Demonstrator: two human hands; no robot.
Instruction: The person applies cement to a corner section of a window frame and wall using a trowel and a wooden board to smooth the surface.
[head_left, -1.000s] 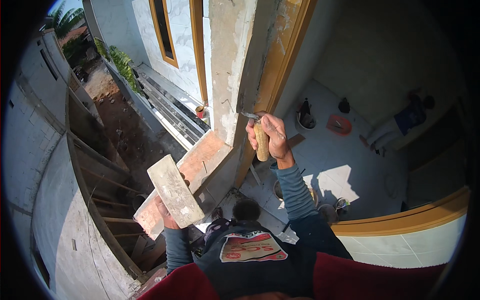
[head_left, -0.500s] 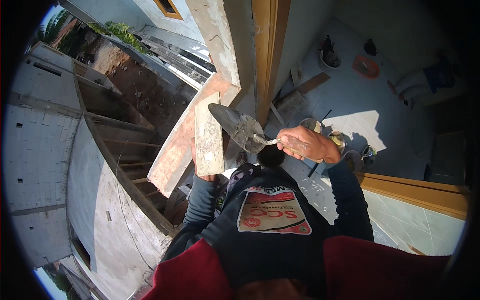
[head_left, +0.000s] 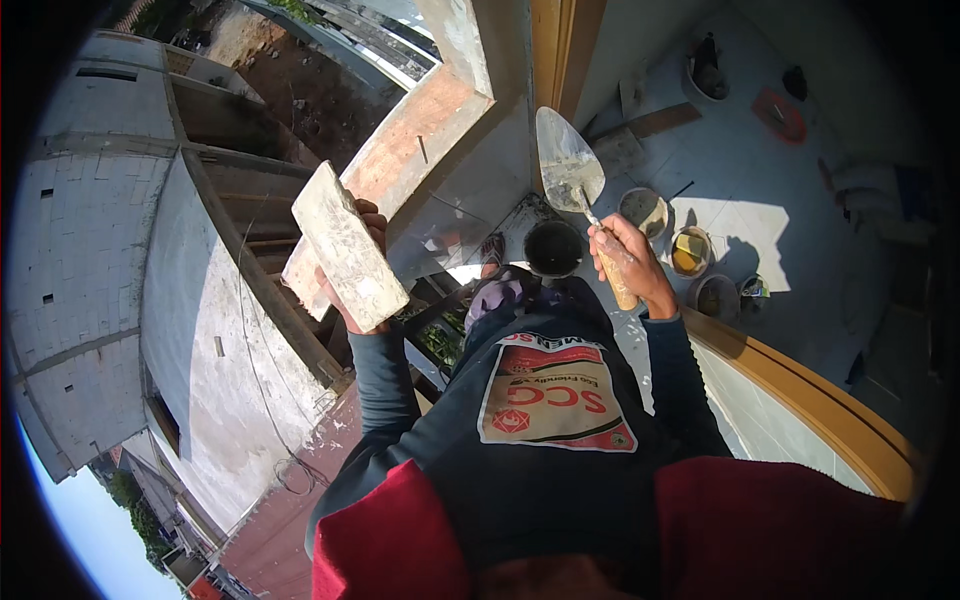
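Note:
My left hand [head_left: 371, 222] grips a pale, mortar-stained plastering float [head_left: 350, 250] from behind. The float's flat face points up, its long side slanting, beside a reddish rough-topped ledge [head_left: 425, 118]. Most of that palm is hidden behind the float. In my right hand [head_left: 634, 265] is a pointed trowel [head_left: 570, 168], its wooden handle wrapped by my fingers. The trowel's blade, smeared with grey residue, points away from me, well apart from the float. Below the trowel, near my feet, stands a dark bucket [head_left: 553, 249].
An orange-brown door frame [head_left: 557, 60] rises ahead. On the tiled floor to the right stand several containers, among them a grey-filled bucket [head_left: 643, 212] and a tub with yellow inside [head_left: 690, 252]. A plank [head_left: 668, 120] lies beyond. At left, a curved wall [head_left: 215, 300] borders a drop.
The trowel has left the float, swinging right and turning its tip away from me. The float has moved left and tilted. A thin dark piece now shows on the ledge.

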